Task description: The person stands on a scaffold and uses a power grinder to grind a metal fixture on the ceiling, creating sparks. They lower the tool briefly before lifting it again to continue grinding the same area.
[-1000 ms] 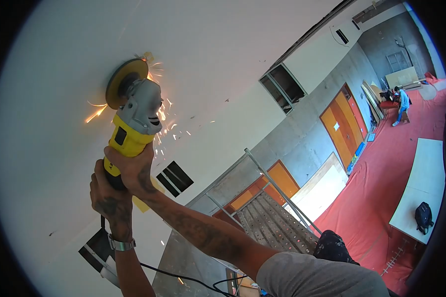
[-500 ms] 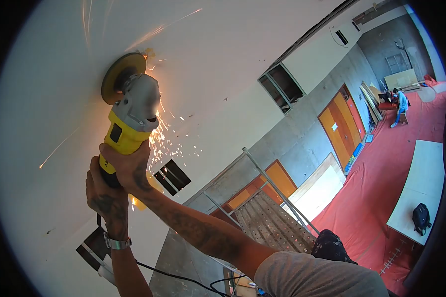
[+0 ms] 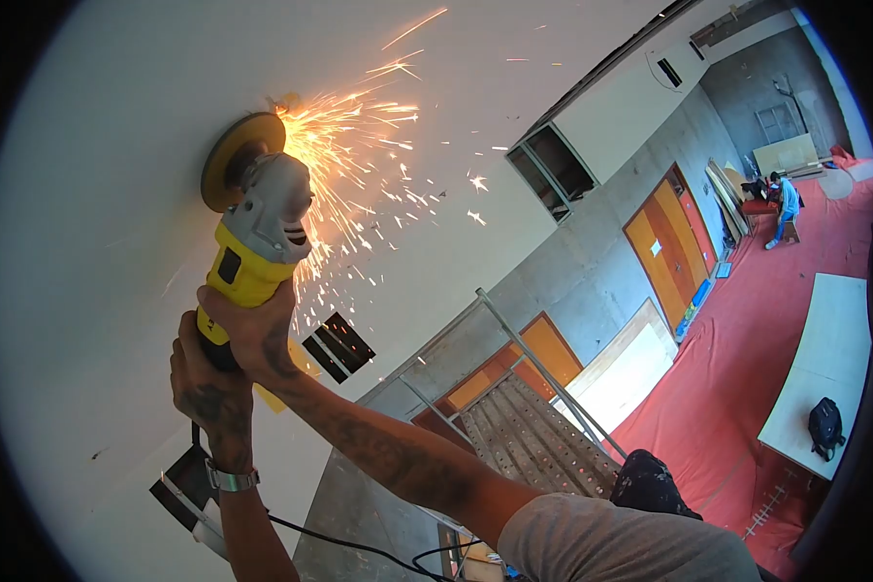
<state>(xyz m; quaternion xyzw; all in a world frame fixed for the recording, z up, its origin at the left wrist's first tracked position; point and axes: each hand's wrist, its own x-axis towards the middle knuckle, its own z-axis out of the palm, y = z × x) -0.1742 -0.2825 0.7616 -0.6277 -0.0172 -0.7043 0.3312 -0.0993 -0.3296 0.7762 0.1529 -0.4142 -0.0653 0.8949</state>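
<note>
A yellow and grey angle grinder [image 3: 247, 272] is held up against the white ceiling [image 3: 407, 320], its disc [image 3: 225, 175] edge-on to a small stub [image 3: 286, 102] there. Bright sparks spray right and down from the contact. My right hand [image 3: 257, 330] wraps round the yellow body behind the grey head. Lower down, my left hand [image 3: 209, 378], with a metal-banded watch [image 3: 231, 477] on its wrist, grips the rear of the handle. A black cord [image 3: 359, 549] runs below my arms.
A metal scaffold platform [image 3: 533, 436] with rails lies below me. Dark openings [image 3: 338, 347] cut the ceiling. On the red-covered floor [image 3: 747, 339] stand a white table [image 3: 815, 359] with a black bag [image 3: 825, 429], and farther off a seated person [image 3: 786, 209].
The spark spray has grown much larger and brighter, fanning to the right from the disc. The grinder and both hands have shifted only slightly.
</note>
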